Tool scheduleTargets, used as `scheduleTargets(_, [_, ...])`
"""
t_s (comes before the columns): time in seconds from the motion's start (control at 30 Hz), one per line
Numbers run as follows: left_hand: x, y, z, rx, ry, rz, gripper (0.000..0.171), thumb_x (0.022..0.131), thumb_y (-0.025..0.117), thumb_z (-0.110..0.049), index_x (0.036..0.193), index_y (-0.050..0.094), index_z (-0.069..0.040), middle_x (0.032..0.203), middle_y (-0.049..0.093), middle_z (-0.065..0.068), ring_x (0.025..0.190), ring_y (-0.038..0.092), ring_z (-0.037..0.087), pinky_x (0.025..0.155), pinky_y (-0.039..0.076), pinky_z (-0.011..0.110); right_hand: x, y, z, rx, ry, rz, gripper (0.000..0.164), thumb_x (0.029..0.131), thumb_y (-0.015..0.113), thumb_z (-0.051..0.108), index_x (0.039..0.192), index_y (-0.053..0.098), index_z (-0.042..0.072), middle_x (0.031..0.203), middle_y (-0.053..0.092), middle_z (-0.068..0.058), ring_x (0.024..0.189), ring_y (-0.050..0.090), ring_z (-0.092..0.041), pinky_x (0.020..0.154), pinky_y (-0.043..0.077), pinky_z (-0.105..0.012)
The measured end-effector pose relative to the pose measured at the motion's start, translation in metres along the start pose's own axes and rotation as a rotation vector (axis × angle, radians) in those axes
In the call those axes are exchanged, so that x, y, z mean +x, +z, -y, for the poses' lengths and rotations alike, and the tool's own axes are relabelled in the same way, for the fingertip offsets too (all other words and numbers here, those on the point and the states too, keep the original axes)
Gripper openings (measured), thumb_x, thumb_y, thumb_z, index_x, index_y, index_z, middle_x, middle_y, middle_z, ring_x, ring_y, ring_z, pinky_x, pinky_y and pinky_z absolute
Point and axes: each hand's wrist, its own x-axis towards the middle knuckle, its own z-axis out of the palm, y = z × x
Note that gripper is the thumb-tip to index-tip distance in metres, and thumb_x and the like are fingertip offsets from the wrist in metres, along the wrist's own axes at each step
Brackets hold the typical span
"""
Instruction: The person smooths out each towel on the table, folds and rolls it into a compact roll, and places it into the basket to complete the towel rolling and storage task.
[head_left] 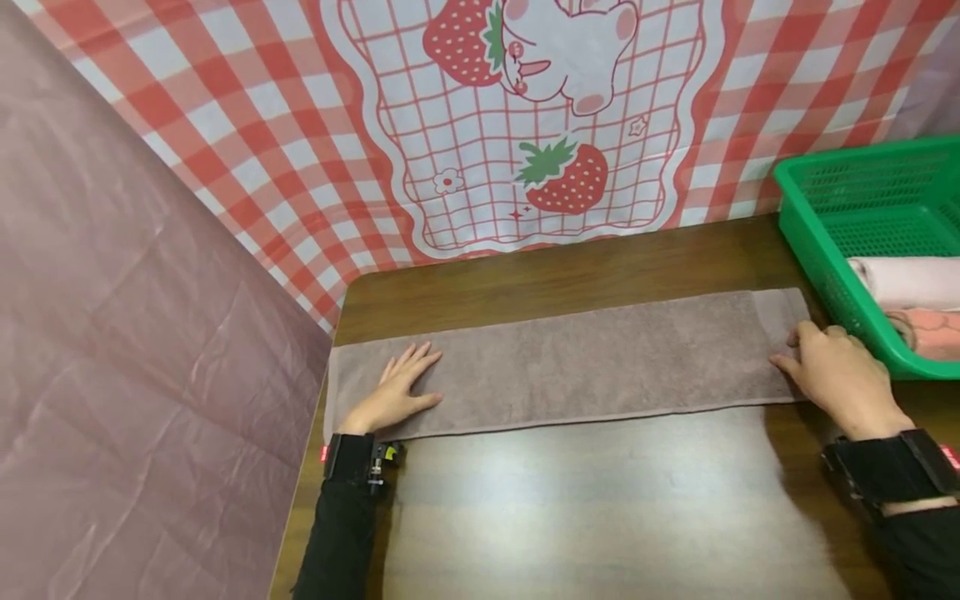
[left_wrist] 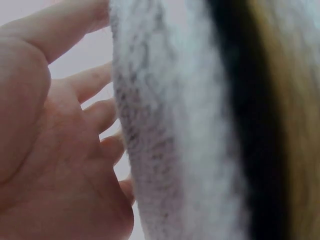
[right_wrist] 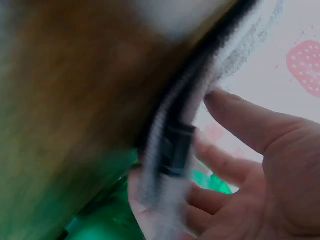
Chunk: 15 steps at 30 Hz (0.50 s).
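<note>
A long mauve-grey towel [head_left: 585,358], folded into a strip, lies across the wooden table. On its left end rests my left hand [head_left: 397,392], fingers spread and straight, thumb pointing right. The left wrist view has that palm [left_wrist: 60,140] beside the blurred layers of towel, fingertips hidden behind them. At the opposite end, my right hand [head_left: 840,375] holds the towel's short edge, thumb on the near side and fingers curled at the border. Close up in the right wrist view, fingers wrap the towel's end near a small dark label [right_wrist: 178,147].
A green plastic basket [head_left: 832,283] stands right beside the towel's right end. In it lie a pale pink rolled towel [head_left: 915,282] and a coral patterned roll [head_left: 933,332]. A red checked strawberry cloth [head_left: 360,167] hangs behind the table [head_left: 600,500]; a pinkish sheet [head_left: 150,333] is at left.
</note>
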Motion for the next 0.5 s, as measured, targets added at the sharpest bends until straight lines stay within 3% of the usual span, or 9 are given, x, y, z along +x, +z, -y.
scheduleTargets(0.17, [0.001, 0.000, -0.001, -0.002, -0.004, -0.007, 0.070, 0.095, 0.068, -0.025, 0.154, 0.035, -0.009, 0.164, 0.019, 0.017, 0.153, 0.006, 0.036, 0.120, 0.000, 0.058, 0.004, -0.002, 0.001, 0.095, 0.030, 0.028, 0.059, 0.087, 0.073, 0.014, 0.105, 0.031, -0.023, 0.076, 0.050, -0.043, 0.059, 0.057, -0.050, 0.044, 0.043, -0.049])
scheduleTargets(0.37, [0.002, 0.001, -0.002, -0.012, -0.017, -0.014, 0.070, 0.094, 0.069, -0.023, 0.153, 0.036, -0.009, 0.164, 0.019, 0.017, 0.153, 0.006, 0.036, 0.120, 0.000, 0.058, 0.010, -0.005, 0.006, 0.057, 0.099, 0.077, 0.058, 0.085, 0.072, 0.019, 0.098, 0.034, -0.023, 0.080, 0.049, -0.047, 0.062, 0.055, -0.055, 0.046, 0.043, -0.052])
scheduleTargets(0.5, [0.003, 0.002, -0.003, -0.034, -0.021, -0.021, 0.068, 0.093, 0.069, -0.021, 0.152, 0.038, -0.009, 0.164, 0.019, 0.017, 0.153, 0.005, 0.035, 0.120, -0.001, 0.059, 0.011, -0.004, 0.011, 0.144, 0.081, -0.018, 0.064, 0.088, 0.070, 0.020, 0.112, 0.033, -0.025, 0.073, 0.050, -0.039, 0.056, 0.055, -0.048, 0.044, 0.042, -0.047])
